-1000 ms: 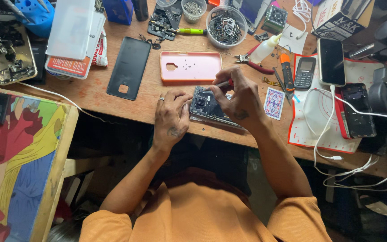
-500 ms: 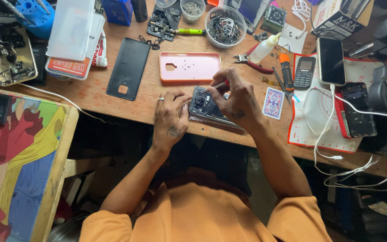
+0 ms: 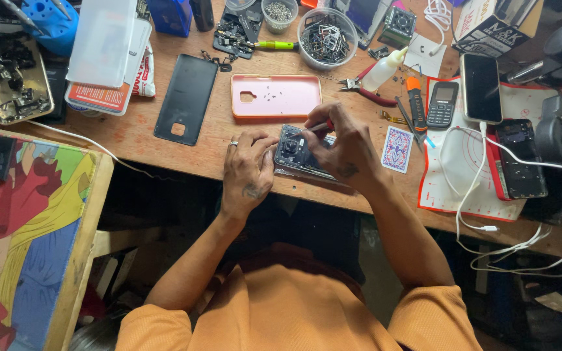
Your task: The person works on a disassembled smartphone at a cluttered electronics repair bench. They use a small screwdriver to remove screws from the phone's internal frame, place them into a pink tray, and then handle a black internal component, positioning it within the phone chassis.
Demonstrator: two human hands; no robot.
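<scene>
Head view is showing me an opened phone [image 3: 297,153], back cover off, lying at the near edge of the wooden workbench [image 3: 164,140], and I am taking it as my landmark. My left hand [image 3: 247,170] is resting just left of the phone, fingers curled and pressed against its left edge to steady it. My right hand [image 3: 346,151] is arching over the phone's right half, fingertips pinching a small red-handled screwdriver [image 3: 320,127] whose tip is pointing down at the phone's upper part. Just beyond the phone a pink phone case [image 3: 274,96] is lying open side up, with tiny screws scattered inside it. Left of that case a dark back cover [image 3: 186,99] is lying flat. To the right of the phone a patterned card [image 3: 397,149] is sitting near my right wrist, and further right a small keypad phone [image 3: 441,104] is resting on a white and red mat [image 3: 469,188].
</scene>
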